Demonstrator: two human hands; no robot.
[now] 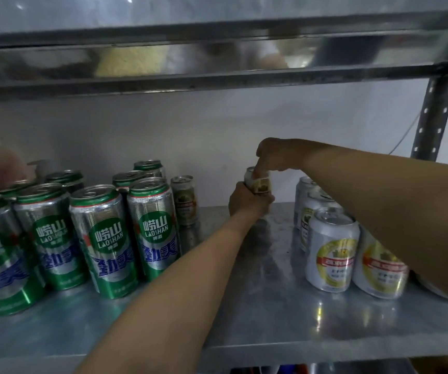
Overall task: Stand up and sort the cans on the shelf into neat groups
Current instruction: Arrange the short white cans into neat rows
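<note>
Steel shelf (258,319) up front, green cans (152,228) grouped left, white cans (330,249) right. Further back, between groups: small can (259,183), left hand (247,205) clamped round its body, right hand (274,155) pinching the rim from above. Probably light, slick, easily dented; best gripped mid-body.

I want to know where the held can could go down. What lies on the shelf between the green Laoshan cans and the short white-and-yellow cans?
In the head view, both hands, left hand and right hand, grip one can there; beneath, the shelf is bare.
</note>
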